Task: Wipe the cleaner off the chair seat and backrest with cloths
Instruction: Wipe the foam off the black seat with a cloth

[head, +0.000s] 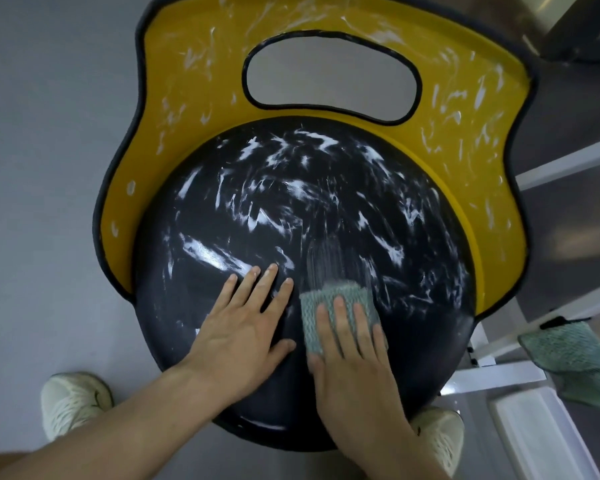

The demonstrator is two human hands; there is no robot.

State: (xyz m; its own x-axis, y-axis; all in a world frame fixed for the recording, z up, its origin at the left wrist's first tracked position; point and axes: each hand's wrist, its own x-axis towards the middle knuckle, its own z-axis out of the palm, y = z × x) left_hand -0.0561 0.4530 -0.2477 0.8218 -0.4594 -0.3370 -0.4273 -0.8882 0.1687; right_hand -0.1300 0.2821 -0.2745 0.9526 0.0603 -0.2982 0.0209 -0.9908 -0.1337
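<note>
White cleaner (pixel 257 216) lies in smears all over the black seat (pixel 174 299) and in smaller dabs on the yellow backrest (pixel 201 81). Most of the job looks not done yet.

The right hand (pixel 354 355) lies flat on a green cloth (pixel 329 296), with straight fingers pushing it down on the near part of the seat. It is not gripping the cloth. Just above the cloth is a pale, streaky patch. The left hand (pixel 243 334) is wide and flat on the seat just beside the cloth, holding nothing.

Things could go wrong from here. The cloth is only pressed, not held, so I think it could slide out from under the fingers on the wet seat. It could also fill up with cleaner and just spread it around. The left hand touches the smears, so it may slip or leave marks. A hard push might move the chair.

A second cloth (pixel 575 358) hangs at the right, well apart from the hands.
</note>
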